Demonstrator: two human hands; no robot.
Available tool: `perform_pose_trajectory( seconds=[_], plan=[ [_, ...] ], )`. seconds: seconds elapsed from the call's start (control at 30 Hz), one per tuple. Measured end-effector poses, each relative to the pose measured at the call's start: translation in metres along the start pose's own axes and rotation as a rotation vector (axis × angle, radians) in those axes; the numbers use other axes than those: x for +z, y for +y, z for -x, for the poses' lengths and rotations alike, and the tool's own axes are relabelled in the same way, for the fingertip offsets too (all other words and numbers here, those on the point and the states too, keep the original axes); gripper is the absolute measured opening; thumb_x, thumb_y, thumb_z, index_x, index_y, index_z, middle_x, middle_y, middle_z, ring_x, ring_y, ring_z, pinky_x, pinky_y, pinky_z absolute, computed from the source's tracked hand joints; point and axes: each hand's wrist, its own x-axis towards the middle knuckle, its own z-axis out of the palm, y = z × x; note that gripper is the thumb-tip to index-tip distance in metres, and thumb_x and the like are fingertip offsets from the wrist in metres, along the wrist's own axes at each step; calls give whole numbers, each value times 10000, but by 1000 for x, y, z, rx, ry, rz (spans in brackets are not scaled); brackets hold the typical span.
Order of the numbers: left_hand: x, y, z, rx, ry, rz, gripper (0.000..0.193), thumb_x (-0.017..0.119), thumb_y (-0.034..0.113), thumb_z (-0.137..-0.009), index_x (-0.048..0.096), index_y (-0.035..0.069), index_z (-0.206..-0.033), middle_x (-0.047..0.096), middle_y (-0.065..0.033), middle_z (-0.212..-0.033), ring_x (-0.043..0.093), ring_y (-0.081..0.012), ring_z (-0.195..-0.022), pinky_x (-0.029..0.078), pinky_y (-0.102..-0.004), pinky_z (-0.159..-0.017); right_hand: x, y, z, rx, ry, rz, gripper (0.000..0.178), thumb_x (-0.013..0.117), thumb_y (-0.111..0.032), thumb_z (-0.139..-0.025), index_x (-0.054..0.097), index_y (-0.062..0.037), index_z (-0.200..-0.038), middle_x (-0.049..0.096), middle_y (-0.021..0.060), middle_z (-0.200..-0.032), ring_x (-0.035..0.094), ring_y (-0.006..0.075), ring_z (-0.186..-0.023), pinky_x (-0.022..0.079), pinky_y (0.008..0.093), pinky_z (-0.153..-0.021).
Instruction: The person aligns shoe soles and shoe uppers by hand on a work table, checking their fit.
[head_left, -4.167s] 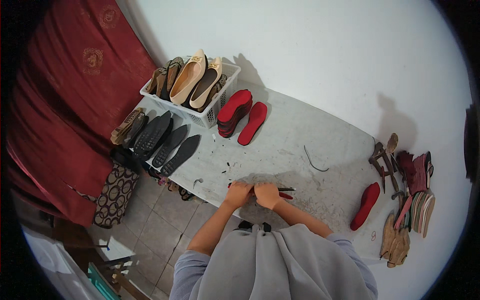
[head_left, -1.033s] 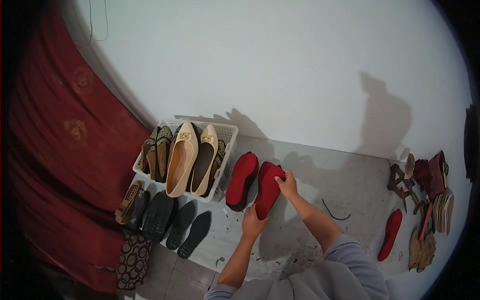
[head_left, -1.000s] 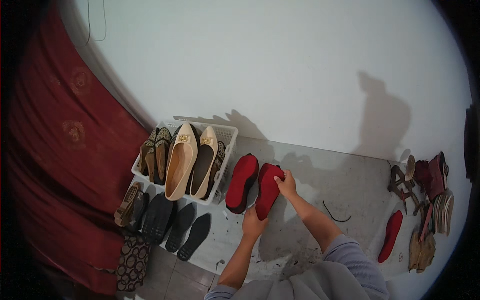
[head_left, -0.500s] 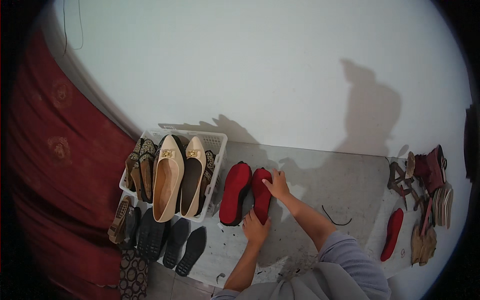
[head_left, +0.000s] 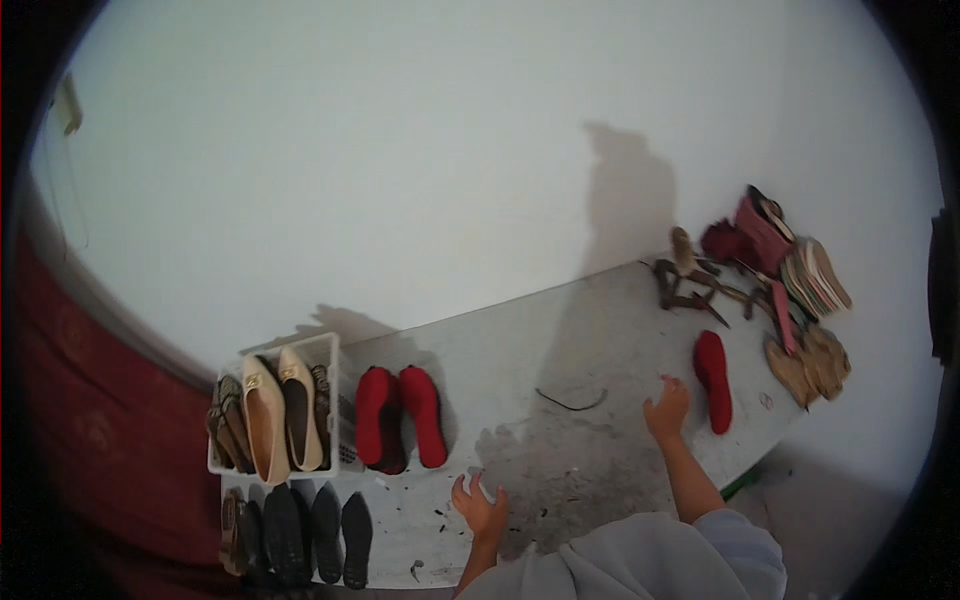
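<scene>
Two red shoe pieces lie side by side near the basket: a thicker red one with a dark edge (head_left: pixel 378 415) and a slimmer red one (head_left: pixel 425 418). My left hand (head_left: pixel 482 510) hovers over the near edge of the table, fingers apart and holding nothing. Farther right, my right hand (head_left: pixel 668 410) is just left of a single red sole-shaped piece (head_left: pixel 712 382). Its fingers are spread, with nothing between them. A thin dark strip (head_left: pixel 571 404) lies curled on the tabletop between the hands.
A white plastic basket (head_left: pixel 335 350) at left holds cream flat shoes (head_left: pixel 265 415) and patterned ones. Several black soles (head_left: pixel 355 540) line the near left edge of the table (head_left: pixel 490 350). Tools (head_left: pixel 690 290), stacked insoles (head_left: pixel 815 280) and tan pieces (head_left: pixel 810 365) crowd the right end.
Both hands have let go of the slimmer red piece, which stays beside the thicker one. My right hand has moved right toward the single red piece. The view has swung right.
</scene>
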Motion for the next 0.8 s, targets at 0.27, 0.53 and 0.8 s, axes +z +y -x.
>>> perform_pose_trajectory(
  seconds=[0.27,0.53,0.8],
  plan=[
    [9,33,43,36,-32,40,310,657,157,-743,602,43,-1026,380,-207,-1251,309,-380,-1189,286,-483,-982,-64,128,1,567,-21,80,844,736,-225,-664,261,-20,-1332,406,240,-1261,421,378,-1162,349,452,-971],
    [-4,41,65,150,168,41,290,649,142,-734,611,48,-1006,445,-203,-1180,378,-375,-1131,307,-483,-952,-49,163,-2,422,169,-182,706,704,-152,-649,369,25,-1244,452,256,-1169,452,406,-1100,387,450,-925],
    [-4,20,107,35,229,44,269,643,127,-737,619,57,-996,456,-192,-1167,391,-365,-1115,319,-459,-946,-76,78,17,2,127,-451,669,700,-109,-608,430,1,-1211,525,199,-1128,526,327,-1045,413,397,-893]
  ],
)
